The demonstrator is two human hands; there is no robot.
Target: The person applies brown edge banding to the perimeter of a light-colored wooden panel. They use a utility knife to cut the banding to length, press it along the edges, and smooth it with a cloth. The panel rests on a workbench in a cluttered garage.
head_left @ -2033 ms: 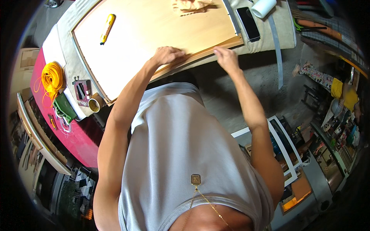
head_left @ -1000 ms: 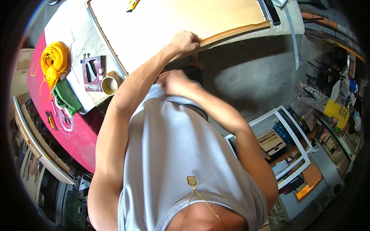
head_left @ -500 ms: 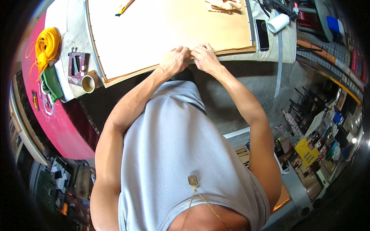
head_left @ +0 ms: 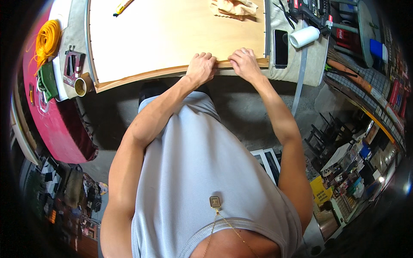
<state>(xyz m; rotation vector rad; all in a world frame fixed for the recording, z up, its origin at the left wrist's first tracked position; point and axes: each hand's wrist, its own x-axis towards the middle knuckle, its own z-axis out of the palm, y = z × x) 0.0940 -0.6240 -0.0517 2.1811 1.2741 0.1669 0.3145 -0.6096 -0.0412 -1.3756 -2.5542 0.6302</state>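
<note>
A large pale panel [head_left: 172, 38] lies on the table in front of me, with dark strips along its sides and a brown edge strip [head_left: 142, 77] along the near side. Just right of the middle of that side, my left hand [head_left: 201, 69] is closed over the strip with its fingers curled. A short way to the right, my right hand [head_left: 246, 65] grips the same strip, its fingers bent over the edge. A bit of the strip shows between the hands. Both sets of fingertips are partly hidden.
A yellow utility knife [head_left: 123, 7] and a crumpled tan cloth [head_left: 234, 8] lie on the panel. To its right are a phone [head_left: 281, 48] and a white bottle [head_left: 304, 37]. At left sit a staple gun [head_left: 74, 67], a tape roll [head_left: 82, 85] and orange cord [head_left: 48, 41].
My hands have moved apart, the right one sliding rightward along the panel's near edge. The whole view has shifted, so the table and its things appear further left.
</note>
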